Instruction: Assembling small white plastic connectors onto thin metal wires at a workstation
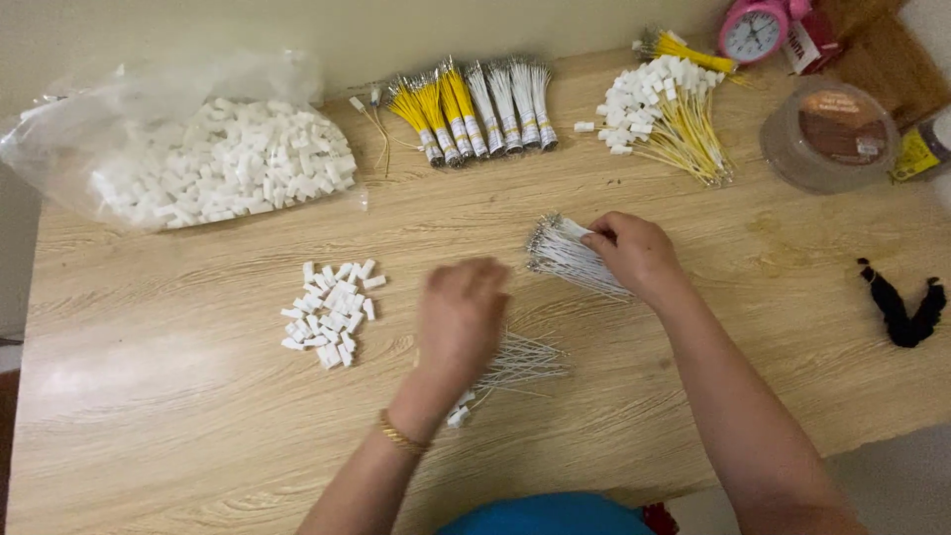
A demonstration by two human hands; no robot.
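Our right hand point(634, 253) gripped a bundle of white wires point(570, 260); our blurred left hand point(461, 312) hid its fingers, grip unclear.

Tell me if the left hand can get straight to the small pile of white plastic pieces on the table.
Probably yes. The left hand hovers just right of the small pile of white pieces, and only bare table lies between them; the loose white wires sit on its other side.

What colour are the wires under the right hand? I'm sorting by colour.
White, with silvery metal tips: the wires under the right hand show best in the head view.
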